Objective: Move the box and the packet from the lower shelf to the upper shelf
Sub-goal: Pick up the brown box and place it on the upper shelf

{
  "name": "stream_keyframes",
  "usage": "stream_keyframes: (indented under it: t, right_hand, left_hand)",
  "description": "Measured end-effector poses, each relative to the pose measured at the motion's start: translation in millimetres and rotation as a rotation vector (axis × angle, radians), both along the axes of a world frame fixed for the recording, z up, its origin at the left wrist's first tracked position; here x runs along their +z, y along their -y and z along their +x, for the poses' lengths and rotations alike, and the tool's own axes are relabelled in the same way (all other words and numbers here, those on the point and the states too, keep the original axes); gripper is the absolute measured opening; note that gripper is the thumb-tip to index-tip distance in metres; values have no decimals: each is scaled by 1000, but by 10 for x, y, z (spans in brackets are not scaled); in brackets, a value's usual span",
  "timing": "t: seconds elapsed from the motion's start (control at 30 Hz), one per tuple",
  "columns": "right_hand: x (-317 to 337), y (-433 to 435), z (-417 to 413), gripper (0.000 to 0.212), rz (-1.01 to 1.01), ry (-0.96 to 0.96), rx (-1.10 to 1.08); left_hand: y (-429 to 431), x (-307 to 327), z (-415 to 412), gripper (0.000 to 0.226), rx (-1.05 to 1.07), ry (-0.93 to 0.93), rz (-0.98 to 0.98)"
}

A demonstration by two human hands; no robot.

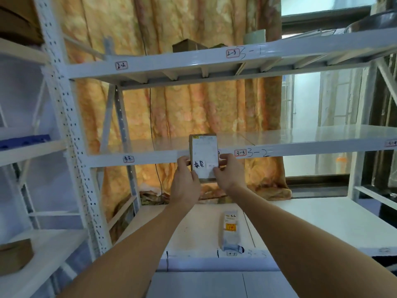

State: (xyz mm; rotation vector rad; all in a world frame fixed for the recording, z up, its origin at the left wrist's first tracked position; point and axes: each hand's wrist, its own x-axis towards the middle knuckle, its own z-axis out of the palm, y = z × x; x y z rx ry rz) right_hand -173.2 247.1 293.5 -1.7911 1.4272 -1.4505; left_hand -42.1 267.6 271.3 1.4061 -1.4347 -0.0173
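A small brown cardboard box (203,154) with a white shipping label on its face is held up at the front edge of the upper shelf (300,145), level with that shelf board. My left hand (186,179) grips its lower left side and my right hand (229,172) grips its lower right side. The box's far end reaches over the shelf edge. A grey-white packet (231,230) with a yellow sticker lies flat on the lower shelf (322,222), below and slightly right of the box, near the front edge.
A top shelf (214,63) above carries a brown box (187,45) and other items. An orange patterned curtain (193,112) hangs behind the rack. White perforated uprights (71,130) stand on the left, with a neighbouring rack holding a cardboard box (15,254).
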Motion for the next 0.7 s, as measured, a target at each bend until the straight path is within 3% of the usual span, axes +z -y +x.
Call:
stream_keyframes:
  t: [0.37, 0.7]
  right_hand:
    - [582, 753, 1879, 38, -158, -80, 139]
    - [669, 1583, 3206, 49, -76, -300, 230]
  left_hand:
    - [872, 585, 1864, 35, 128, 68, -111]
    - [1605, 871, 3136, 34, 210, 13, -8]
